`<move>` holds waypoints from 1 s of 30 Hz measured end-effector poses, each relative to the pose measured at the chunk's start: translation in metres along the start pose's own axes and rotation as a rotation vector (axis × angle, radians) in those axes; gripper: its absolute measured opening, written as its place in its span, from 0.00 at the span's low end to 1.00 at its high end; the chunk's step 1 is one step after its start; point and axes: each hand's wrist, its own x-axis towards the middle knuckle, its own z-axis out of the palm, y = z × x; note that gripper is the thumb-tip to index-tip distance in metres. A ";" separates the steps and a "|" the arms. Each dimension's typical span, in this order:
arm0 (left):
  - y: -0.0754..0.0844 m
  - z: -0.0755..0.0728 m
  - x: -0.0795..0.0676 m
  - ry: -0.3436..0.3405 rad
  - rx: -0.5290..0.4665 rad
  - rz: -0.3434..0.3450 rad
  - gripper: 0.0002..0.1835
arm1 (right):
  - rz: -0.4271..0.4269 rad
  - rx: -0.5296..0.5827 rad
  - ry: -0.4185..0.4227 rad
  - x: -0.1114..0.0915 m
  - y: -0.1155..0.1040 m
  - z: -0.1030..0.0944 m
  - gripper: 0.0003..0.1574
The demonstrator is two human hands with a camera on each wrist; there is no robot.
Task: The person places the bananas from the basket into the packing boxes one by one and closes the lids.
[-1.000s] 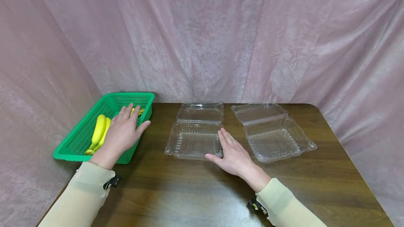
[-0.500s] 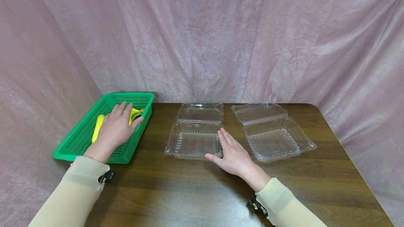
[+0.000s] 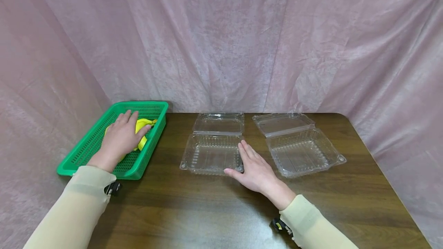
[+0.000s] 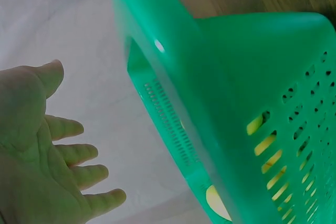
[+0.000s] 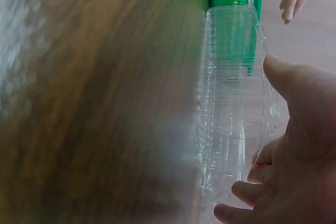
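A green plastic basket (image 3: 147, 160) stands at the left with yellow bananas (image 3: 142, 125) lying in it. Over it hovers my left hand (image 3: 119, 137), fingers extended and holding nothing. The left wrist view shows that hand (image 4: 47, 150) apart from the basket's rim (image 4: 173, 72). My right hand (image 3: 256, 170) is held at the near right corner of a clear plastic clamshell container (image 3: 211, 160), its fingers stretched out. In the right wrist view, the fingers lie close beside the clear container (image 5: 231, 103); whether they touch it is hard to tell. Part of the bananas is hidden under the left hand.
A second clear clamshell container (image 3: 301, 155), lid folded back, sits right of the first one. Both stand on a brown wooden table (image 3: 194, 214). Pink curtains (image 3: 221, 41) hang behind and along the sides.
My left hand has shifted left over the basket, uncovering more of the bananas at its right side and covering those at its left. The right hand has stayed in place.
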 end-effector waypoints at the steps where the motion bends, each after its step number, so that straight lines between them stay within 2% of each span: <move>1: -0.001 0.000 0.000 0.001 -0.001 -0.001 0.47 | 0.000 0.000 -0.001 0.000 0.000 0.000 0.70; 14: -0.017 -0.002 0.014 -0.076 0.020 -0.038 0.49 | -0.008 -0.004 -0.003 0.000 0.000 0.001 0.70; 30: -0.043 0.001 0.026 -0.165 -0.005 -0.095 0.53 | -0.014 -0.009 0.003 0.000 0.001 0.001 0.70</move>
